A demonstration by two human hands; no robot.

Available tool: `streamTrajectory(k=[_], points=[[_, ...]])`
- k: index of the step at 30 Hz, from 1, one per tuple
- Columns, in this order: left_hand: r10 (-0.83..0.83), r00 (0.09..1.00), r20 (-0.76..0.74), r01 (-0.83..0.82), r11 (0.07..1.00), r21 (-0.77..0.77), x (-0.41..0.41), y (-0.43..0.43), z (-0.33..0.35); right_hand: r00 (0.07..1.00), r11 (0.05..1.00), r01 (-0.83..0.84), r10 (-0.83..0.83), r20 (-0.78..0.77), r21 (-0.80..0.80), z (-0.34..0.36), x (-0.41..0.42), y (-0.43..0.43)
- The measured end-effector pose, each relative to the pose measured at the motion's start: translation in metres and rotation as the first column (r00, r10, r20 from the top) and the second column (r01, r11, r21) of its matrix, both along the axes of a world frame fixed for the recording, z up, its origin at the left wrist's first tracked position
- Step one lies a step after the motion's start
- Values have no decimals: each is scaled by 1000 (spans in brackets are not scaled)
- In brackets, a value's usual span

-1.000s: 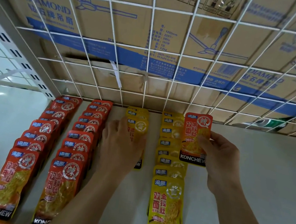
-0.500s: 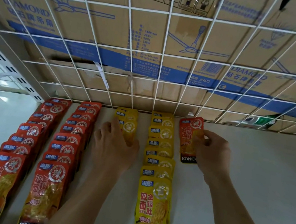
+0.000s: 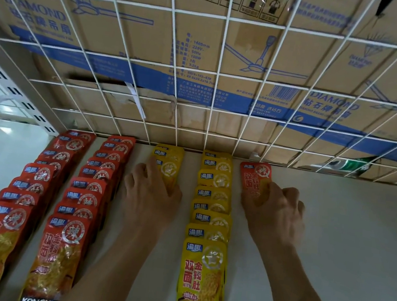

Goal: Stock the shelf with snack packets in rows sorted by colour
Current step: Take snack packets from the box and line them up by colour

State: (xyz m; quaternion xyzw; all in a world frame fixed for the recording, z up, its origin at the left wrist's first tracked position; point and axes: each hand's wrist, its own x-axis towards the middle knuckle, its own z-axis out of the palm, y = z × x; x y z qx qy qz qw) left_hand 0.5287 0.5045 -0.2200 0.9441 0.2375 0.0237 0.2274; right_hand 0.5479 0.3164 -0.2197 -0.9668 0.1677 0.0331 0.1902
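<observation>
Red packets (image 3: 68, 209) fill two long rows on the shelf (image 3: 344, 245), and one yellow row (image 3: 210, 222) runs full length. Farther back, my left hand (image 3: 150, 202) lies flat on a short yellow row (image 3: 169, 161) that I judge needs filling. My right fingers (image 3: 272, 195) pinch a lone red packet (image 3: 255, 178) near the wire back (image 3: 217, 74), likely starting a new row.

One view is on record: a wide-angle camera worn on the person's head. It faces forward and down onto the shelf (image 3: 344, 245), from above and behind the forearms, which enter at the bottom edge. The left hand (image 3: 151, 194) sits just left of centre. The right hand (image 3: 275, 211), pinching a red packet (image 3: 254, 178), sits right of centre. Both are close to the lens. The packet rows (image 3: 201, 272) run away from the camera, the nearest cut by the bottom edge. The wire mesh (image 3: 217, 74) fills the upper half, its wires fanning toward the corners.
</observation>
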Motion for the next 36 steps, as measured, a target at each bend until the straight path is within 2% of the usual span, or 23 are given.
streamTrajectory(k=[8, 17, 27, 32, 36], points=[[-11, 1000, 24, 11, 1000, -17, -3, 0, -1, 999, 999, 31, -31, 28, -6, -2, 0, 1], [-37, 999, -19, 37, 999, 13, -6, 3, 2, 999, 999, 39, -38, 39, -11, -3, 0, 1], [-96, 994, -50, 95, 995, -18, -8, 10, 5, 983, 1000, 16, -18, 182, 13, 10, -8, 19], [-117, 993, -12, 116, 993, -25, -11, 12, 5, 978, 1000, 1, -4, 209, 14, 18, -16, 28], [-147, 988, 41, 146, 989, 29, -16, 16, 13, 970, 999, -53, 50, 239, 3, 32, -23, 34]])
